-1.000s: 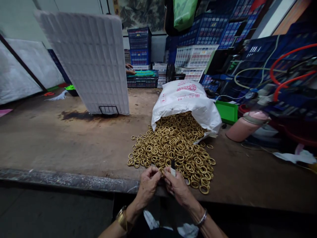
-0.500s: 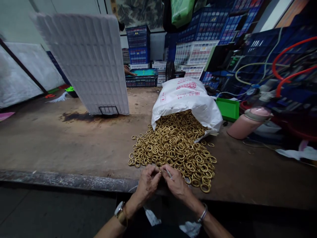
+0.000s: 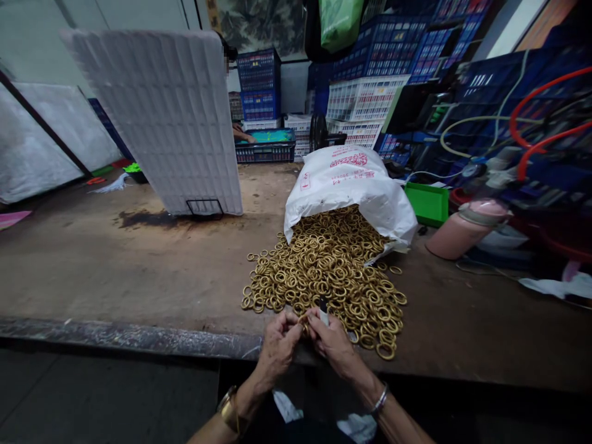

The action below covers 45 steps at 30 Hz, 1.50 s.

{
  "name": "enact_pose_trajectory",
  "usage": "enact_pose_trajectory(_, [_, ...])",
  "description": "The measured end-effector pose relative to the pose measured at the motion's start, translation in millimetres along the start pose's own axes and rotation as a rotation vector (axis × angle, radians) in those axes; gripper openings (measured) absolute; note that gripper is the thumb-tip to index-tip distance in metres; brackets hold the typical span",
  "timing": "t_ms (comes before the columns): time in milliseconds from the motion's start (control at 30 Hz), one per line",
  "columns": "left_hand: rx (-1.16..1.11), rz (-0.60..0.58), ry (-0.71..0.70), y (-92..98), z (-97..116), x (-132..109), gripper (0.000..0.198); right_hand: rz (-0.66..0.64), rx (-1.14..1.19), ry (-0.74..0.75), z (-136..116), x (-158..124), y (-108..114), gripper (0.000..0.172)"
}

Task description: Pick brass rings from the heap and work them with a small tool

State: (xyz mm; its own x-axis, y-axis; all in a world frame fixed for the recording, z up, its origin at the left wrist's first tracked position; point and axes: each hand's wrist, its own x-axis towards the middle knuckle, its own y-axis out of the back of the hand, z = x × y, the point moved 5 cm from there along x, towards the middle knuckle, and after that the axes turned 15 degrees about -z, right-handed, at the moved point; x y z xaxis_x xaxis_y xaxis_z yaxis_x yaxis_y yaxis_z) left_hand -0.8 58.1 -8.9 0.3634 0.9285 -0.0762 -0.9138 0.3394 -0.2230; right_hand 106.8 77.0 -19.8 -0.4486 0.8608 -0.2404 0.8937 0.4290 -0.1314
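A pile of gold-coloured metal rings [image 3: 326,274] spills from a white sack [image 3: 349,185] onto the brown worktable [image 3: 139,271]. My left hand [image 3: 276,345] and my right hand [image 3: 333,343] meet at the near edge of the pile, fingers pinched together. Between them is one gold ring [image 3: 304,322], held by the left fingers. The right hand grips a small white tool with a dark tip [image 3: 323,310] that stands up beside the ring.
A white ribbed panel [image 3: 161,117] stands upright at the back left. A green tray [image 3: 428,205], a pink cylinder [image 3: 462,231] and hoses crowd the right. Blue and white crates are stacked behind, where another person's hand [image 3: 243,134] rests on a crate.
The hands stay together at the pile's edge. The right hand tilted the small tool down half a second ago and has raised it upright again.
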Motion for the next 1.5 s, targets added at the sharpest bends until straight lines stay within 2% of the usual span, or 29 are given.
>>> enact_pose_trajectory(133, [0.403, 0.035, -0.106, 2.2, 13.5, -3.4, 0.017, 0.090, -0.337, 0.066, -12.5, 0.7, 8.4, 0.024])
enact_pose_trajectory(200, [0.479, 0.017, -0.131, 0.5, 17.9, -3.8, 0.016, 0.116, -0.432, 0.075, -17.1, 0.7, 8.4, 0.023])
enact_pose_trajectory(300, [0.372, -0.017, -0.081, -1.7, 17.7, -2.2, 0.018, 0.125, -0.464, 0.072, -19.5, 0.0, 6.2, 0.024])
enact_pose_trajectory(467, [0.014, -0.069, 0.133, -5.1, 6.9, -1.4, 0.028, 0.097, -0.417, 0.063, -20.4, -0.9, 2.5, 0.024])
enact_pose_trajectory(600, [-0.133, -0.117, 0.141, -8.4, 6.5, -2.6, 0.032, 0.074, -0.409, 0.056, -18.6, 1.2, 1.6, 0.024])
enact_pose_trajectory(700, [-0.144, -0.106, 0.138, -8.2, 6.2, -2.5, 0.034, 0.049, -0.407, 0.038, -14.8, 2.6, 3.3, 0.027])
enact_pose_trajectory(767, [-0.147, -0.080, 0.159, -6.9, 4.0, -2.1, 0.034, 0.082, -0.481, 0.025, -13.2, 0.9, 7.6, 0.028])
enact_pose_trajectory(833, [-0.147, -0.048, 0.168, -5.0, 2.2, -1.7, 0.035, 0.114, -0.637, 0.034, -13.3, -2.7, 11.0, 0.026])
enact_pose_trajectory(933, [-0.128, -0.024, 0.150, -3.2, 2.5, -1.3, 0.034, 0.051, -0.900, 0.071, -11.4, -7.7, 8.2, 0.015])
enact_pose_trajectory(1067, [-0.074, -0.020, 0.084, -3.1, 6.8, -0.4, 0.029, 0.005, -1.095, 0.068, -6.8, -11.3, 3.3, 0.023])
enact_pose_trajectory(1300, [0.011, -0.025, 0.003, -2.7, 11.3, -1.2, 0.020, -0.013, -1.171, 0.023, -13.9, -13.1, -3.8, 0.025])
enact_pose_trajectory(1500, [0.119, -0.013, -0.035, -1.5, 10.3, -6.2, 0.019, -0.020, -1.198, 0.024, -10.9, -12.2, -4.4, 0.026])
